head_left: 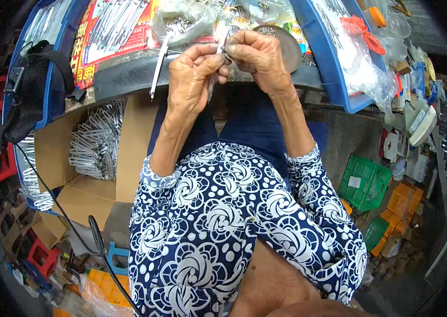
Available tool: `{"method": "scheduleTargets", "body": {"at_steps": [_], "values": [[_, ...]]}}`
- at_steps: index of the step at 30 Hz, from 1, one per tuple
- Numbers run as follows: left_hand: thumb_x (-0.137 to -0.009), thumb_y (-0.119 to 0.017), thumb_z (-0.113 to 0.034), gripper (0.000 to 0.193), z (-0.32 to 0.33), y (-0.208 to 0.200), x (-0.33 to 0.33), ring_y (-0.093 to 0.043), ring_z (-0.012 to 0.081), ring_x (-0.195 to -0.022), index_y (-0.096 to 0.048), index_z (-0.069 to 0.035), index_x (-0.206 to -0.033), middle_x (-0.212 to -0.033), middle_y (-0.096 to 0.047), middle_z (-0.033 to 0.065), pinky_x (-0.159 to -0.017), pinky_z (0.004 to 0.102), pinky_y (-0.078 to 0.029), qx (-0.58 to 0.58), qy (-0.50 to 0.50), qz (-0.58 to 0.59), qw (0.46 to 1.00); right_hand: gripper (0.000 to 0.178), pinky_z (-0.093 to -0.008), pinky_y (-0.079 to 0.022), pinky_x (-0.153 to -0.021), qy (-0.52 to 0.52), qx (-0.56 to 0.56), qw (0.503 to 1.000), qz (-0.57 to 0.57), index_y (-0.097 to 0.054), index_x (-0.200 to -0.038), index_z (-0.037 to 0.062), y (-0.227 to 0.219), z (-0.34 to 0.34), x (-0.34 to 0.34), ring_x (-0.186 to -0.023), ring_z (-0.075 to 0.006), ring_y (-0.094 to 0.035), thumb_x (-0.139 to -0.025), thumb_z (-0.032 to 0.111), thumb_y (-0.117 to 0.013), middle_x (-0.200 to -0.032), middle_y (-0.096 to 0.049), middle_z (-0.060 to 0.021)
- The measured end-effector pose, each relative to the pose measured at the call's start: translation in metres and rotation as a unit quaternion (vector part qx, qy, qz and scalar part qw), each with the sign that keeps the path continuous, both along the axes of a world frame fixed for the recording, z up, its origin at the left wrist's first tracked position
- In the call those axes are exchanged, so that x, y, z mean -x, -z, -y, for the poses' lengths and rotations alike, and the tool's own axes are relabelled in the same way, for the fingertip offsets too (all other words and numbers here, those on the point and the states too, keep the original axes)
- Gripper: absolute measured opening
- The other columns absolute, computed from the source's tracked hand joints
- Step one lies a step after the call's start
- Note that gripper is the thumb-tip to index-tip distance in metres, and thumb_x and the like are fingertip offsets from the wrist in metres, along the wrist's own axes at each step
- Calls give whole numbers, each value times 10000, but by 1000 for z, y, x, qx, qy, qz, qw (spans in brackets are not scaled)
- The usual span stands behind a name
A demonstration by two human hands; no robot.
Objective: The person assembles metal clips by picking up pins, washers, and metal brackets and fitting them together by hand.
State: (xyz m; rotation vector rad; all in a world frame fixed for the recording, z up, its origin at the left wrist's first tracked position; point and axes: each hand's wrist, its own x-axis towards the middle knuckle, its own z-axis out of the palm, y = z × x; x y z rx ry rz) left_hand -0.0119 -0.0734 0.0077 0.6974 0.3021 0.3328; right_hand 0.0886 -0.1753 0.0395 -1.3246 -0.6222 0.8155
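While left hand and right hand pinch seemingly metal strip, lettered sheet

Large dark characters on red-and-yellow printed sheet.

On my feed, a black mesh bag hangs at the desk's left end. Lower left, I see a black cable and a red plastic stool; at right, a green plastic crate bears 1 white label.
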Motion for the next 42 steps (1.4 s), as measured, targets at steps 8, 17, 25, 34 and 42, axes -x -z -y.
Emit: {"method": "scheduleTargets", "body": {"at_steps": [8, 17, 25, 34, 42], "values": [[-747, -588, 7, 146, 6, 1, -3, -523, 88, -524, -510, 21, -870, -686, -567, 61, -443, 164, -392, -73, -63, -15, 995, 96, -140, -228, -405, 14, 14, 999, 45, -580, -784, 23, 7, -1, -1, -465, 5, -344, -768, 117, -591, -588, -467, 58], [-797, -516, 4, 136, 9, -5, -3, -509, 86, -574, -503, 21, -931, -692, -554, 63, -507, 178, -406, -77, -64, 0, 995, 119, -137, -243, -419, -7, -13, 999, -29, -576, -811, 15, -1, 3, 0, -473, 3, -352, -776, 128, -585, -618, -504, 41], [-781, -554, 6, 243, 7, -2, -6, -529, 109, -578, -473, 24, -1010, -740, -590, 105, -504, 189, -422, -43, -18, 34, 998, 130, -137, -255, -421, 5, -22, 1000, -1, -578, -834, 6, 4, 3, -5, -474, 5, -356, -785, 127, -584, -624, -521, 35], [-746, -590, 28, 326, 6, -9, -9, -542, 107, -547, -466, 30, -1047, -737, -602, 120, -448, 170, -413, -60, -49, 4, 997, 145, -138, -281, -438, 28, -17, 999, 18, -577, -836, -6, 4, -1, -5, -501, -4, -386, -797, 134, -576, -640, -514, 26], [-748, -591, 29, 358, 5, -6, -8, -482, 76, -485, -429, 33, -1066, -702, -593, 124, -395, 155, -358, -36, -48, 14, 998, 152, -142, -294, -445, 44, -10, 999, 9, -573, -838, -21, 9, -5, -5, -496, -17, -391, -786, 121, -581, -635, -510, 18]]}}
